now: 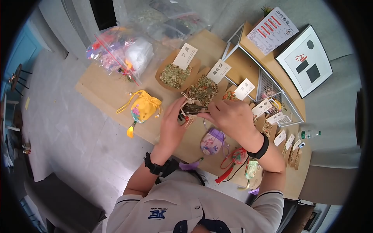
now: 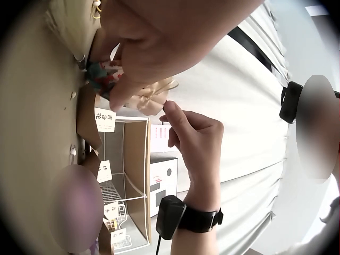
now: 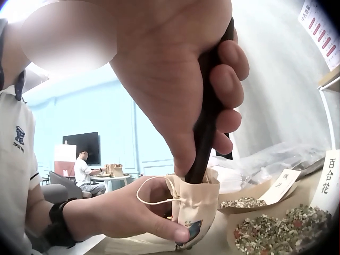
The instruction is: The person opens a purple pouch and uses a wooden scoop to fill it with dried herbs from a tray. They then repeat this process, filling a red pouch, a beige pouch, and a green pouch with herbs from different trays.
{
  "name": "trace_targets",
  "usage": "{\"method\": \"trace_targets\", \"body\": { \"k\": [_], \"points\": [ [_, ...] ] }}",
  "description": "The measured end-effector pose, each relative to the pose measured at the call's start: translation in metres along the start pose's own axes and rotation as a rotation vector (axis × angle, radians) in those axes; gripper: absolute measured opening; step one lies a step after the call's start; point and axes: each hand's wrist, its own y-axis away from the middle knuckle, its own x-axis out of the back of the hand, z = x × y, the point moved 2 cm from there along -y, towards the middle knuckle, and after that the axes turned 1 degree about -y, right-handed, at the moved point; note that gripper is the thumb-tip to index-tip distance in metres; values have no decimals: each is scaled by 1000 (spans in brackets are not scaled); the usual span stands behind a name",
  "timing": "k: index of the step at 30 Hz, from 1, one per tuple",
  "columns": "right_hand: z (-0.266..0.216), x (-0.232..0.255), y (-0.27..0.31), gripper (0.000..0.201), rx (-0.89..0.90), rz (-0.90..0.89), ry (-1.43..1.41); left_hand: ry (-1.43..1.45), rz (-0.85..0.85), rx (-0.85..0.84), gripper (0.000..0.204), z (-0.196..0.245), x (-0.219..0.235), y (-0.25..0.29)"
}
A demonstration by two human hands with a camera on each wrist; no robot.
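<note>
My left hand (image 1: 173, 121) grips a small beige drawstring pouch (image 3: 199, 199) with a printed picture on its front. The pouch's gathered mouth faces up, and its cord loops out to one side. In my right hand (image 1: 235, 116) is a dark, stick-like tool (image 3: 206, 125), its lower end inside the pouch mouth and hidden there. Just beyond the hands stands a paper tray of mixed dried herbs (image 1: 203, 88) with a label card. A yellow embroidered pouch (image 1: 146, 105) lies left of my left hand, and a purple one (image 1: 212, 141) lies below the hands.
Another herb tray (image 1: 175, 76) stands farther back, and more labelled trays run along the right. Plastic bags (image 1: 120, 54) of colourful items lie at the back left. A wooden shelf (image 1: 268, 62) with wire baskets borders the table (image 1: 97, 83). Red and green tasselled pouches lie near the front edge.
</note>
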Motion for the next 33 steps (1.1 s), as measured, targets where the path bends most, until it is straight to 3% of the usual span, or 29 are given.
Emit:
{"method": "trace_targets", "body": {
  "k": [15,21,25,29,33],
  "points": [
    [8,-6,7,40,-30,-168,3,34,-48,-17,73,-10,-8,9],
    [30,-1,16,38,-250,-173,-250,17,-19,-29,72,-15,-8,8],
    [73,-19,25,49,-508,-312,-340,41,-19,3,72,-15,-9,7],
    [106,-59,39,55,-526,-521,-200,101,-55,43,74,-19,-10,7],
    [109,-75,35,57,-494,-558,-195,138,-102,86,77,-22,-10,8]
  ]
}}
